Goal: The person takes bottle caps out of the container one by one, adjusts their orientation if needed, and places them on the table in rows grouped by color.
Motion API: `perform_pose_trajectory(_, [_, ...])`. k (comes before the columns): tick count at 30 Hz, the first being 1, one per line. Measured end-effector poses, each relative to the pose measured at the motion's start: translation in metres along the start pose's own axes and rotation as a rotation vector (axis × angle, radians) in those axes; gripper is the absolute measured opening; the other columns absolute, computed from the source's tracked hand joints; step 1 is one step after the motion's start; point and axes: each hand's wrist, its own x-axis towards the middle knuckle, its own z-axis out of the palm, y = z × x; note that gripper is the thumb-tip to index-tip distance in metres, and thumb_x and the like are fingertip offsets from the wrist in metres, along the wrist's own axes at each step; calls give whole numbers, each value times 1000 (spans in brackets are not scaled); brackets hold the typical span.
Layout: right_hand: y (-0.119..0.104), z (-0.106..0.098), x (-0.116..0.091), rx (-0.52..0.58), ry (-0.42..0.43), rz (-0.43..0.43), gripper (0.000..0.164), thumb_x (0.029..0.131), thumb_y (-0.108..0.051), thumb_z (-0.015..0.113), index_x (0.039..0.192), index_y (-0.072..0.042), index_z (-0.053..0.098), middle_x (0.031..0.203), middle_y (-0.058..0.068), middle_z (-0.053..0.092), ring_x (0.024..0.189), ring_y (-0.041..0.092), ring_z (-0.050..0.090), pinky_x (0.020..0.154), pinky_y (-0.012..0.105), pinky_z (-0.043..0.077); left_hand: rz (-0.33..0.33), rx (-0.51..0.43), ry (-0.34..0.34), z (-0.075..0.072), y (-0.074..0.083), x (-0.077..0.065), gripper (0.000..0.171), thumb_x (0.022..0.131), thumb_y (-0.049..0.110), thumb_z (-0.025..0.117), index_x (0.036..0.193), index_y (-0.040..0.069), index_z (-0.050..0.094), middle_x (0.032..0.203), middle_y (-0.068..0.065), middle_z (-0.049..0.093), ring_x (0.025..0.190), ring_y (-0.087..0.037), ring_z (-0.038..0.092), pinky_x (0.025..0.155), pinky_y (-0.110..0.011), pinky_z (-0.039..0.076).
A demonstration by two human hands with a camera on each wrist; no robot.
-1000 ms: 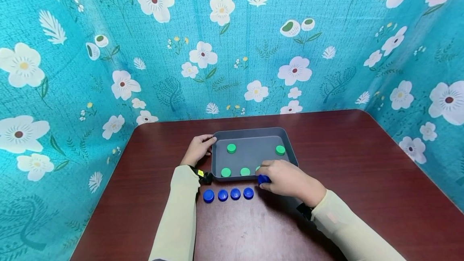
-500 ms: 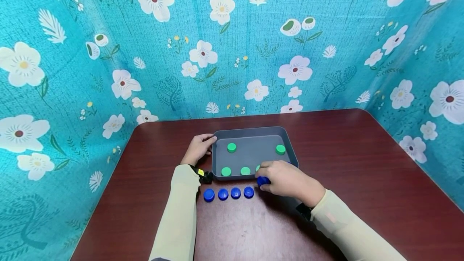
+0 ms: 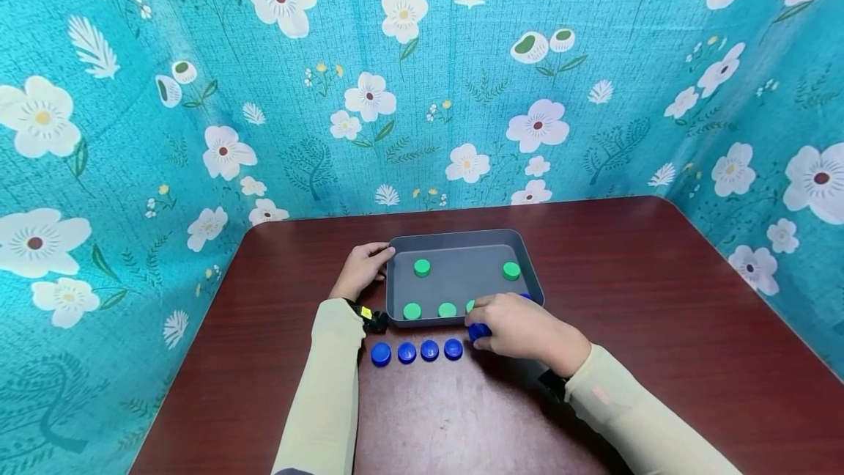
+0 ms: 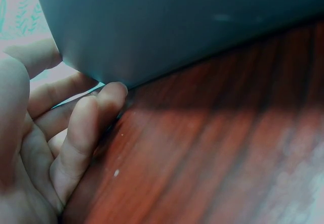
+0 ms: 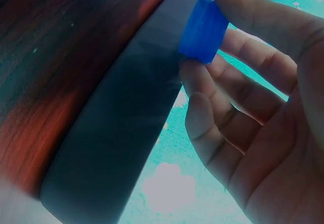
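Observation:
In the head view my left hand point(image 3: 363, 270) grips the left side of a dark grey rectangular tray point(image 3: 455, 242) near its far corner. The left wrist view shows curled fingers point(image 4: 83, 125) against the tray's outer wall, low by the table. My right hand point(image 3: 521, 325) pinches a blue bottle cap point(image 5: 205, 30) between thumb and fingertips, just outside the tray's near wall. Inside the tray lie several green caps point(image 3: 447, 310); one is partly covered by my right hand. A sliver of another blue cap point(image 3: 525, 296) shows beyond that hand.
Several blue caps point(image 3: 406, 352) stand in a row on the dark red-brown table point(image 3: 613, 262) in front of the tray. A flowered turquoise curtain point(image 3: 422, 123) hangs behind the table and along both sides.
The right hand hardly moves with its blue cap. A bit of blue beyond its knuckles, hidden a second ago, now shows. The left hand stays at the tray.

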Motion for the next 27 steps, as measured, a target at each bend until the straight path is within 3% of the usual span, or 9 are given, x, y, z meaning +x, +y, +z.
perform_pose_trajectory(16, [-2, 5, 2, 27, -19, -13, 12, 81, -22, 80, 90, -16, 74, 82, -7, 63, 73, 6, 57, 65, 29, 53, 6, -2, 7, 0, -1, 1, 42, 95, 39, 64, 127, 13, 65, 93, -10, 68, 74, -26, 64, 65, -35, 56])
perform_pose_trajectory(27, [-4, 7, 3, -2, -37, -15, 12, 79, -21, 81, 87, -15, 75, 75, -7, 61, 64, 4, 52, 56, 26, 47, 6, 0, 5, 0, -1, 1, 41, 95, 37, 64, 127, 12, 65, 93, -9, 68, 73, -25, 63, 64, -35, 56])
